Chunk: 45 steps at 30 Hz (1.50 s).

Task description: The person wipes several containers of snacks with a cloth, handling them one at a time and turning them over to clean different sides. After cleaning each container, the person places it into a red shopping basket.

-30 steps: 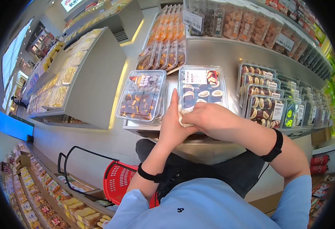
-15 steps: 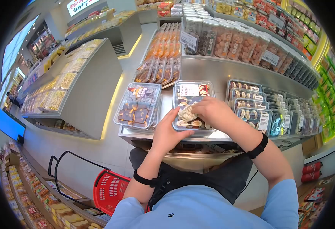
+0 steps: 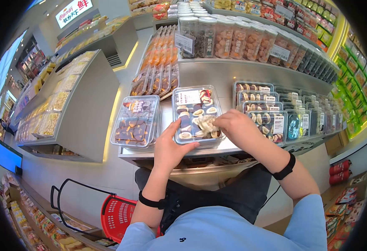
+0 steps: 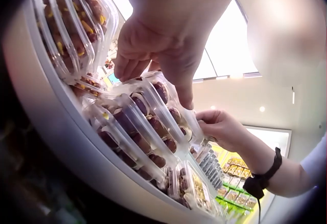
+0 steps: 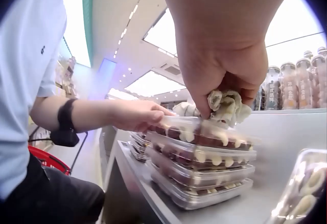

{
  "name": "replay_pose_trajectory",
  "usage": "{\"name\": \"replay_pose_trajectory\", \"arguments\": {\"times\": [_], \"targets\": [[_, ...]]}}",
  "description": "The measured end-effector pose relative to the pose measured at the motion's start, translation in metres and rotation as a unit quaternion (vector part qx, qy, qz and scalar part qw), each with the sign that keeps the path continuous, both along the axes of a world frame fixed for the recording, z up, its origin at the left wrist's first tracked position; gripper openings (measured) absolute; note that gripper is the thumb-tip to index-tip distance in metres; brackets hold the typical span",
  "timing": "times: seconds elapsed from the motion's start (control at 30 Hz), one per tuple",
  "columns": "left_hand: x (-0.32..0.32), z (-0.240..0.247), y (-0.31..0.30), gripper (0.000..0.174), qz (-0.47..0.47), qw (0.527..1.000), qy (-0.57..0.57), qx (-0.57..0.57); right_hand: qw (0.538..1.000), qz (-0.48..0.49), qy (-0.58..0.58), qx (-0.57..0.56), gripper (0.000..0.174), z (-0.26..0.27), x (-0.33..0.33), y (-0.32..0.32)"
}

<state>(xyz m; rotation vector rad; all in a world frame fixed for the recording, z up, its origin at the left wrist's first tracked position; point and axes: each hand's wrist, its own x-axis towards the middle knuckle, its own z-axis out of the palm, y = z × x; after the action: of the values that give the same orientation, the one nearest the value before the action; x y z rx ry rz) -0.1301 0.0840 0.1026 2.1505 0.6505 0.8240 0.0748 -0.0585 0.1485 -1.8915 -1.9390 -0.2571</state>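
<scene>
A pale crumpled cloth (image 3: pixel 207 124) lies on the lid of the top clear box (image 3: pixel 184 112), pinched by my right hand (image 3: pixel 238 127). The right wrist view shows the cloth (image 5: pixel 228 107) bunched under the curled fingers of that hand (image 5: pixel 225 60), above a stack of several boxes (image 5: pixel 204 170). My left hand (image 3: pixel 169 146) rests at the stack's near left corner, thumb and fingers spread along the edges. From below, the left wrist view shows this hand (image 4: pixel 163 45) against the top box, its fingers extended.
Left of the stack stand boxes of dark sweets (image 3: pixel 135 121); to the right are rows of upright boxes (image 3: pixel 271 123). Tall jars (image 3: pixel 223 37) line the shelf behind. A red basket (image 3: pixel 117 215) is on the floor at the lower left.
My right hand has moved the cloth from the box's near left corner across the lid to its right side. My left hand has shifted from the left edge to the near left corner.
</scene>
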Motion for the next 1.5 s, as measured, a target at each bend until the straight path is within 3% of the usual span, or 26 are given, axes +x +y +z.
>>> {"name": "replay_pose_trajectory", "arguments": {"times": [0.17, 0.27, 0.4, 0.47, 0.5, 0.53, 0.6, 0.73, 0.77, 0.87, 0.93, 1.0, 1.03, 1.13, 1.17, 1.27, 1.37, 1.43, 1.5], "targets": [[0.005, -0.003, -0.003, 0.082, 0.015, 1.0, -0.004, 0.006, 0.988, -0.12, -0.076, -0.053, 0.026, -0.007, 0.039, 0.074], [0.007, -0.007, -0.001, 0.081, 0.019, 1.0, -0.002, 0.014, 0.992, -0.093, -0.063, -0.056, 0.027, -0.011, 0.037, 0.078], [0.004, -0.014, 0.002, 0.093, -0.007, 1.0, -0.001, 0.015, 0.997, 0.001, 0.076, -0.029, 0.019, -0.002, -0.004, 0.016], [0.005, -0.027, 0.002, 0.104, -0.022, 0.996, -0.06, -0.055, 0.942, -0.1, 0.32, 0.037, 0.019, -0.006, -0.02, -0.006], [0.007, -0.04, -0.003, 0.109, -0.025, 0.986, -0.113, -0.123, 0.885, -0.149, 0.435, 0.071, 0.019, -0.011, -0.027, -0.016], [0.008, -0.053, -0.006, 0.115, -0.03, 0.967, -0.165, -0.191, 0.85, -0.165, 0.484, 0.125, 0.021, -0.03, -0.028, -0.022], [0.008, -0.074, -0.004, 0.116, -0.036, 0.977, -0.123, -0.171, 0.762, -0.19, 0.573, 0.235, 0.026, -0.083, -0.024, -0.02], [0.008, -0.091, -0.001, 0.108, -0.082, 0.965, -0.132, -0.212, 0.616, -0.145, 0.738, 0.232, 0.03, -0.103, -0.037, -0.009], [0.008, -0.092, 0.0, 0.107, -0.083, 0.963, -0.138, -0.215, 0.606, -0.17, 0.744, 0.225, 0.029, -0.102, -0.041, -0.007], [0.004, -0.084, -0.004, 0.1, -0.072, 0.974, -0.127, -0.173, 0.628, -0.176, 0.74, 0.163, 0.038, -0.115, -0.043, -0.003], [0.004, -0.075, -0.006, 0.097, -0.059, 0.971, -0.125, -0.194, 0.637, -0.186, 0.737, 0.129, 0.034, -0.12, -0.041, 0.003], [0.001, -0.081, 0.005, 0.087, -0.013, 0.984, -0.117, -0.137, 0.651, -0.17, 0.734, 0.091, 0.033, -0.127, -0.036, 0.008], [0.0, -0.078, 0.007, 0.084, -0.009, 0.982, -0.118, -0.149, 0.689, -0.2, 0.686, 0.123, 0.026, -0.137, -0.036, 0.013], [-0.001, -0.06, 0.0, 0.078, 0.06, 0.979, -0.135, -0.141, 0.644, -0.162, 0.735, 0.139, 0.027, -0.144, -0.043, 0.016], [0.0, -0.057, -0.006, 0.076, 0.083, 0.978, -0.136, -0.135, 0.6, -0.12, 0.781, 0.122, 0.028, -0.142, -0.043, 0.017], [0.003, -0.048, -0.02, 0.074, 0.093, 0.986, -0.118, -0.068, 0.617, -0.115, 0.774, 0.084, 0.035, -0.15, -0.033, 0.032], [0.007, -0.04, -0.012, 0.075, 0.1, 0.979, -0.124, -0.129, 0.571, -0.062, 0.815, 0.078, 0.036, -0.153, -0.029, 0.046], [0.009, -0.039, -0.005, 0.076, 0.125, 0.972, -0.132, -0.148, 0.573, -0.058, 0.812, 0.097, 0.033, -0.162, -0.026, 0.05], [0.003, -0.043, -0.008, 0.077, 0.144, 0.981, -0.107, -0.081, 0.58, -0.093, 0.797, 0.144, 0.028, -0.163, -0.027, 0.043]]}}
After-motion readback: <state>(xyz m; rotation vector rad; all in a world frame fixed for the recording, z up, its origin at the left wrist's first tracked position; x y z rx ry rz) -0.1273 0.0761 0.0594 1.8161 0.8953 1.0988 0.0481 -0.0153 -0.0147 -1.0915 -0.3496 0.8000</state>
